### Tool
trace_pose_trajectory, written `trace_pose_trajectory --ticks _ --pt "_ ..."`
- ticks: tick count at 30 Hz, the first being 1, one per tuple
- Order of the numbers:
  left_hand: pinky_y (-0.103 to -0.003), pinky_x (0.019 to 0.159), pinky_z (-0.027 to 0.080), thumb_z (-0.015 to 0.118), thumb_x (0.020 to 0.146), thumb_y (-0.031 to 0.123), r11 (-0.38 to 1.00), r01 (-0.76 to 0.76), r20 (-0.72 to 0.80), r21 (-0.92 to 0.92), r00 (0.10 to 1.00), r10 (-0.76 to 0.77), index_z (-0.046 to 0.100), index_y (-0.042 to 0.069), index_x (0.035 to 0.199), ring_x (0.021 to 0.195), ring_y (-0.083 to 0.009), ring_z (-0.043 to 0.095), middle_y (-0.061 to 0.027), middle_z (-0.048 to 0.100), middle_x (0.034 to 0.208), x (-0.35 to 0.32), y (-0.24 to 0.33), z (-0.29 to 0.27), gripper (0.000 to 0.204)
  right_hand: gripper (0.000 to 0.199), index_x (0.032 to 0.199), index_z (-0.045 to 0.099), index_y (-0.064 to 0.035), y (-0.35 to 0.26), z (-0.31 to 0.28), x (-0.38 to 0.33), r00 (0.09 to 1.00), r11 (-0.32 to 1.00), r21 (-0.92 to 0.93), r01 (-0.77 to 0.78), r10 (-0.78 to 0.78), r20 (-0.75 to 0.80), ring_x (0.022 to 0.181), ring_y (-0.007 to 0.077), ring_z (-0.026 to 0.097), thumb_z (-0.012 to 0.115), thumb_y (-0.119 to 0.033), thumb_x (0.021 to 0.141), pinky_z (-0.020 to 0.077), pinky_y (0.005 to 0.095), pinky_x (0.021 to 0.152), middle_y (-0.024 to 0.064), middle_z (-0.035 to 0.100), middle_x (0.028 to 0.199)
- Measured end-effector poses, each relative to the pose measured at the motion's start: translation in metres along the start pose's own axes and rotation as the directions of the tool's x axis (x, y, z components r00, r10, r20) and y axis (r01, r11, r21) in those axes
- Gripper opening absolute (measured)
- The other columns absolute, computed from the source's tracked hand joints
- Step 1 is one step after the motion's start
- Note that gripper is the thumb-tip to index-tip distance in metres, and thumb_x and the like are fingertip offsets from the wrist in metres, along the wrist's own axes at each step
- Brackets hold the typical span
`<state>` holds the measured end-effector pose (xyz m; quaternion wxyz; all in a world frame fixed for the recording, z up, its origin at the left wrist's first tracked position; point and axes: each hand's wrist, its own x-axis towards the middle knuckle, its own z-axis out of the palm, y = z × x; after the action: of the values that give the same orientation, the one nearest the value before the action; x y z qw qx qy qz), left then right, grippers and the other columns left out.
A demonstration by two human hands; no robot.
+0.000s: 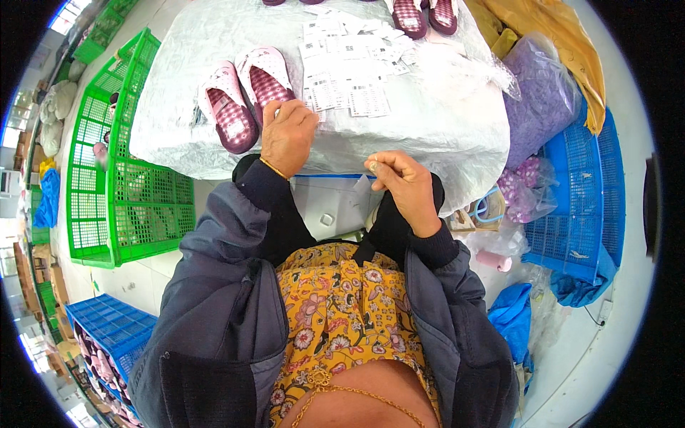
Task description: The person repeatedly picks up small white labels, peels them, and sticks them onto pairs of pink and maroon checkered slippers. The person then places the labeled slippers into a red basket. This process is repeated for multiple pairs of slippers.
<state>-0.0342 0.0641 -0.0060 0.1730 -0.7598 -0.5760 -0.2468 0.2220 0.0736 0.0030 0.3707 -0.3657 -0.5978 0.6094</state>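
Observation:
A pair of slippers lies on the covered table, with pale pink floral uppers and dark red checked insoles. My left hand (289, 135) is closed at the heel of the right-hand slipper (268, 77), with its fingers curled over that end. The left-hand slipper (232, 114) rests beside it, its heel toward me. Over the table's near edge, my right hand (407, 187) is held in a pinch. A small pale scrap shows by its fingertips, too small to name. Printed white label sheets (349, 71) are spread to the right of the slippers.
Another pair of slippers (409, 18) sits at the table's far right. Green crates (114, 207) stand to the left and blue crates (571, 207) to the right. A purple-filled plastic bag (542, 107) leans against the table's right side. A blue crate (114, 328) holds several slippers.

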Motion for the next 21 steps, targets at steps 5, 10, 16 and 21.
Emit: trace_pose_trajectory --ticks 5,10,16,21 --pt "-0.041 0.09 0.038 0.067 0.076 0.002 0.996 -0.044 -0.178 -0.075 0.983 0.03 0.065 0.009 0.093 0.101 -0.0229 0.061 -0.0025 0.064 0.094 -0.004 0.013 -0.008 0.018 0.019 0.108 0.066 0.0011 -0.003 0.003 0.0 0.997 0.996 0.049 -0.073 0.074 -0.006 0.072 0.0099 0.066 0.063 -0.014 0.096 0.0506 0.0228 0.063 0.0069 0.072 0.094" --pt "-0.04 0.087 0.04 0.067 0.072 -0.002 0.99 -0.052 -0.241 -0.131 0.97 0.019 0.065 0.008 0.094 0.099 -0.0241 0.062 -0.0035 0.065 0.094 -0.008 0.027 -0.008 0.025 0.022 0.109 0.064 0.0 0.004 0.018 0.02 0.985 0.978 0.135 -0.157 0.165 -0.051 0.077 0.0127 0.069 0.061 -0.018 0.098 0.0514 0.0245 0.067 0.0071 0.071 0.098" --pt "-0.041 0.087 0.042 0.071 0.069 0.0 0.962 -0.132 -0.214 -0.237 0.973 0.081 0.066 0.009 0.098 0.101 -0.0244 0.062 -0.0036 0.065 0.098 -0.022 0.047 -0.021 0.03 0.016 0.104 0.066 0.0002 0.028 0.034 0.045 0.981 0.973 0.2 -0.112 0.141 -0.137 0.076 0.0097 0.065 0.063 -0.014 0.096 0.0519 0.0246 0.067 0.0043 0.069 0.092" --pt "-0.039 0.088 0.045 0.076 0.077 0.013 0.832 0.123 -0.177 -0.542 0.95 -0.256 0.066 0.007 0.106 0.101 -0.0265 0.061 -0.0068 0.065 0.103 -0.026 0.064 -0.033 0.032 0.015 0.101 0.067 0.0012 0.021 0.042 0.033 0.98 0.996 0.086 0.005 0.012 -0.198 0.074 0.0051 0.059 0.067 -0.012 0.094 0.0501 0.0226 0.066 0.0026 0.069 0.086"
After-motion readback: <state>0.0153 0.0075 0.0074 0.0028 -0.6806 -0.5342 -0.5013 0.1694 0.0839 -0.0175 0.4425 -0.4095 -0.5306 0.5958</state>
